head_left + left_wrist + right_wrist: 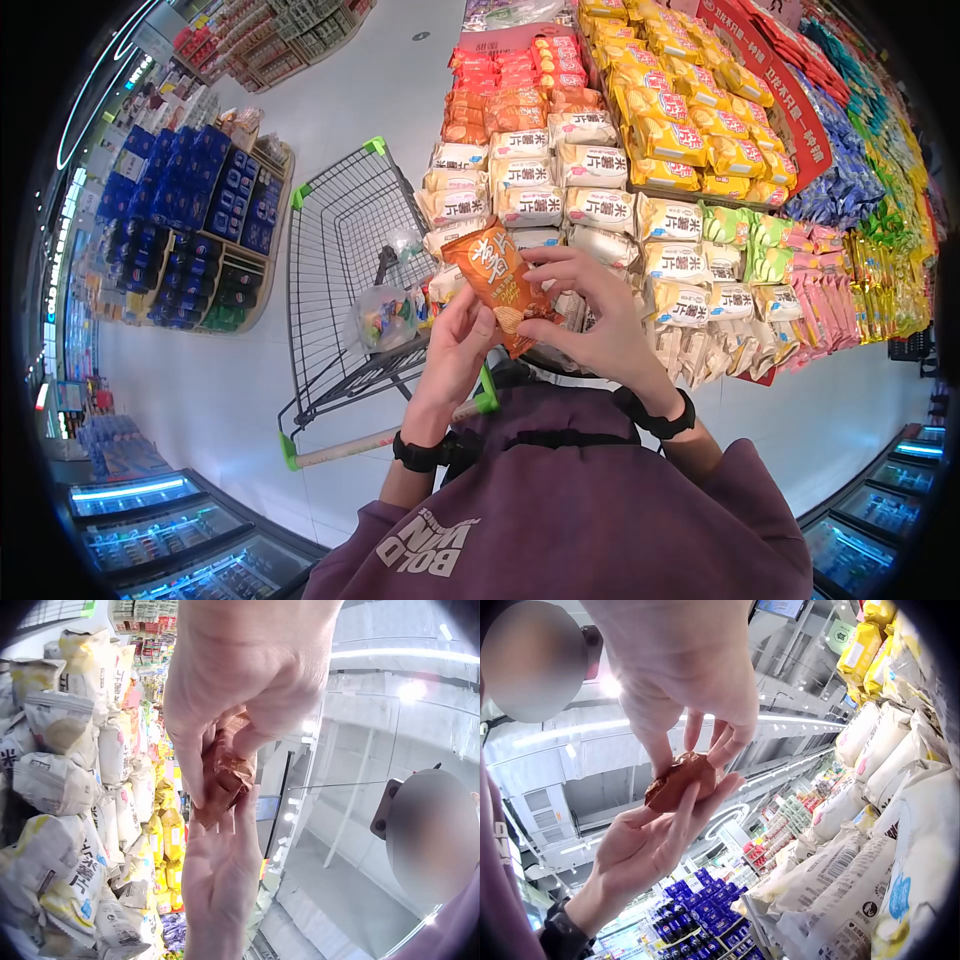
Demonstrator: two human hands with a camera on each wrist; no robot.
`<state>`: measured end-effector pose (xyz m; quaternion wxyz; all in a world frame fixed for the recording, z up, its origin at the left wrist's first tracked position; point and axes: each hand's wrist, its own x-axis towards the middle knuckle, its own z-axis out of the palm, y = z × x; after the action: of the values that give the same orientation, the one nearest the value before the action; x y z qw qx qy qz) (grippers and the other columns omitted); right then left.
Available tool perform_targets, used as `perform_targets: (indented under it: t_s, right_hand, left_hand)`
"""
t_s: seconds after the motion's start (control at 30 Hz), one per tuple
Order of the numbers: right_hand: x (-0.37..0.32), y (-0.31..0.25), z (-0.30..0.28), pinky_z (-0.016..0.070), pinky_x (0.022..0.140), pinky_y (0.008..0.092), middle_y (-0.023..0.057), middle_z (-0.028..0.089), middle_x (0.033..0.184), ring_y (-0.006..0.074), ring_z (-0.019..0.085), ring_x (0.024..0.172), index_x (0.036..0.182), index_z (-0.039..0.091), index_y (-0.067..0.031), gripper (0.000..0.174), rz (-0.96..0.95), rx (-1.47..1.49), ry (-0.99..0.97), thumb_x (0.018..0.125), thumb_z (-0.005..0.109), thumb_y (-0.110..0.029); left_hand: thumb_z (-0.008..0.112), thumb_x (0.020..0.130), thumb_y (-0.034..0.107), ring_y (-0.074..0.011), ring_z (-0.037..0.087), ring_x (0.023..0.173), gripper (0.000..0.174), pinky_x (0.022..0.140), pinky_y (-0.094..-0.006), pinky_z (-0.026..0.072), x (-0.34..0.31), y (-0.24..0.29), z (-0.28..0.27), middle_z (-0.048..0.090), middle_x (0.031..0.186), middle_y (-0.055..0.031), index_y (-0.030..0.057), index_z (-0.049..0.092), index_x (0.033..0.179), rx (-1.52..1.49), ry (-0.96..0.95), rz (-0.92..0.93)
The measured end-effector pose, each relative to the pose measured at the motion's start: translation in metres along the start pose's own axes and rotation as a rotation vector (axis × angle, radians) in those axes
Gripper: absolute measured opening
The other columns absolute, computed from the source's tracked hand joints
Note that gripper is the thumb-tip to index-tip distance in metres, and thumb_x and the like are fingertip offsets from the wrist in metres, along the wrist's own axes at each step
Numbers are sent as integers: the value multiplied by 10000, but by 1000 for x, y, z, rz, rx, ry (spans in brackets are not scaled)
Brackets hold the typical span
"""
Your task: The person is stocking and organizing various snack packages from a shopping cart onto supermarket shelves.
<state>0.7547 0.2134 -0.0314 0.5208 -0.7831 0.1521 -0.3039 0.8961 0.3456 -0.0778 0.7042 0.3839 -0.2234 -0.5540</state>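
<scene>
An orange snack bag (492, 278) with white lettering and a chip picture is held up in front of the body, tilted, between both hands. My left hand (458, 338) grips its lower left side, thumb on the printed face and fingers behind. At the lower right edge, my right hand (605, 325) pinches the bag with its thumb and fingers, the index finger arched above. In the right wrist view the bag (681, 784) is seen edge-on, with the left hand (641, 847) beneath it. White snack bags (600, 208) are stacked just beyond the hands.
A shopping cart (330, 270) with green corners stands to the left, holding a clear bag of goods (383, 318). Yellow snack bags (670, 140) and orange ones (465, 115) fill the display ahead. A blue drink stand (190, 190) is farther left; lit freezers (170, 530) line the lower left.
</scene>
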Motion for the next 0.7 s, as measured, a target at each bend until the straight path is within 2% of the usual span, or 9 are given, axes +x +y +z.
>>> perform_targets:
  t_s: [0.1,0.2,0.3,0.33,0.43,0.47,0.57,0.6,0.7]
  right_hand:
    - [-3,-5,2,532,805,293,102,612,1243,184,640,1007,1133,636,-80,429,39,-38,42,754,833,-115]
    - [-9,3,8,528,785,290,96,594,1241,184,636,957,1150,626,-83,450,-18,-65,37,752,835,-115]
    - [-13,4,8,526,782,286,96,581,1249,184,638,930,1149,622,-78,439,12,-99,20,761,826,-108]
    - [-16,8,8,524,786,294,105,567,1270,200,625,983,1188,602,-78,474,58,-30,11,770,821,-111]
    - [-16,4,5,516,850,326,125,523,1338,241,573,1128,1277,551,-83,582,25,-108,105,767,826,-132]
    - [-15,1,1,470,964,381,136,462,1419,285,489,1257,1363,486,-86,730,12,-214,80,735,850,-166]
    - [-10,-2,-4,407,1045,419,131,429,1463,309,453,1302,1405,455,-91,818,-62,-304,43,704,865,-189]
    - [-11,0,-4,384,1063,430,122,434,1468,318,465,1288,1393,486,-99,822,-33,-212,24,678,877,-208]
    - [-11,4,-8,403,1044,421,112,466,1430,313,484,1257,1357,537,-113,785,-69,-273,-131,662,885,-222]
  left_hand:
    - [547,1024,190,-172,529,1247,561,1014,-343,462,0,3,6,505,1404,-87,16,304,1499,-135,46,-40]
    - [543,1012,128,-165,528,1247,557,1027,-339,452,-1,-6,4,517,1392,-79,31,308,1507,247,18,42]
    - [560,995,95,-161,540,1231,556,1028,-328,448,1,-4,0,540,1367,-79,30,333,1498,151,69,-76]
    - [553,992,104,-169,552,1223,538,1015,-325,459,2,-2,0,558,1344,-81,17,357,1485,111,86,-66]
    - [506,1002,144,-188,620,1129,522,954,-321,503,4,2,-4,588,1304,-105,0,356,1481,10,58,-112]
    - [459,1010,184,-221,687,965,521,845,-327,555,4,7,-5,623,1250,-136,-15,353,1480,6,-12,-106]
    - [439,1019,204,-234,706,833,518,748,-320,574,3,11,-5,649,1190,-157,-29,359,1475,-46,-109,-139]
    - [477,1012,201,-230,708,833,496,724,-313,577,2,12,0,656,1170,-156,-38,417,1442,-50,-25,-166]
    - [540,992,180,-204,700,879,472,758,-291,572,0,6,-10,661,1165,-156,-38,475,1405,78,6,-200]
